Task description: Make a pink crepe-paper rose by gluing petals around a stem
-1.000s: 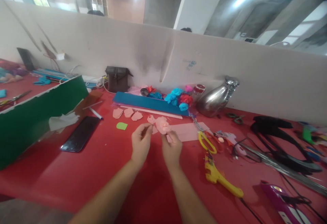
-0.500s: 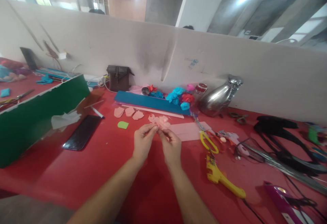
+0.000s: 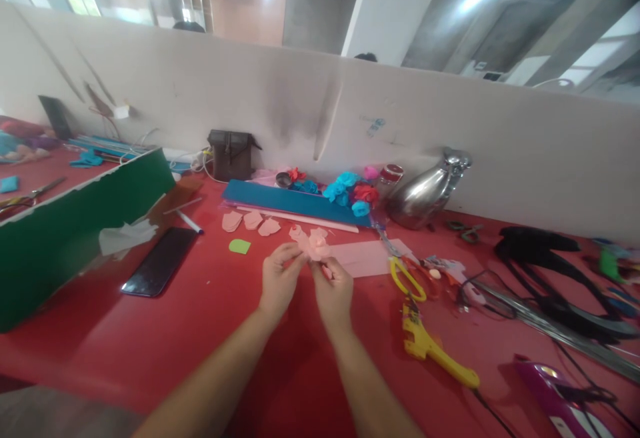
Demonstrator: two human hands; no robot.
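Two hands (image 3: 306, 285) | pink paper flower (image 3: 318, 245) | base hidden by fingertips

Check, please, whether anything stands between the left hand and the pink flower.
Nothing visible does: the left hand has its fingertips at the flower, beside the right hand. The green piece lies off to the left.
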